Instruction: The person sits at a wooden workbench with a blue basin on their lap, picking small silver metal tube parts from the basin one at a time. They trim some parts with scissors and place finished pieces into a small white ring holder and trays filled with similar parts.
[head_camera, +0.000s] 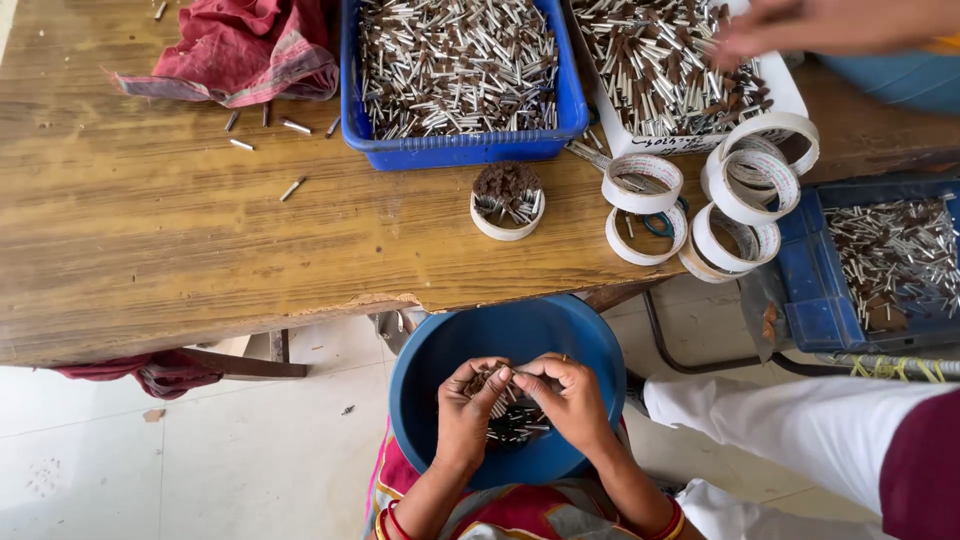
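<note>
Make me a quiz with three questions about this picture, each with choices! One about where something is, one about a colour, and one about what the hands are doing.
1. Where is the blue bowl?
A. On the person's lap, below the table edge
B. On the table top
C. Inside the crate

2. What colour is the crate of sticks on the table?
A. Green
B. Blue
C. Yellow

3. What are the left hand and right hand doing?
A. Resting flat on the table
B. Holding a tape roll
C. Holding a bundle of sticks over the bowl

Answers: 1 A, the bowl sits below the table's edge, at the person's lap. 2 B, its walls are blue. 3 C, both hands close round the bundle above the bowl.
</note>
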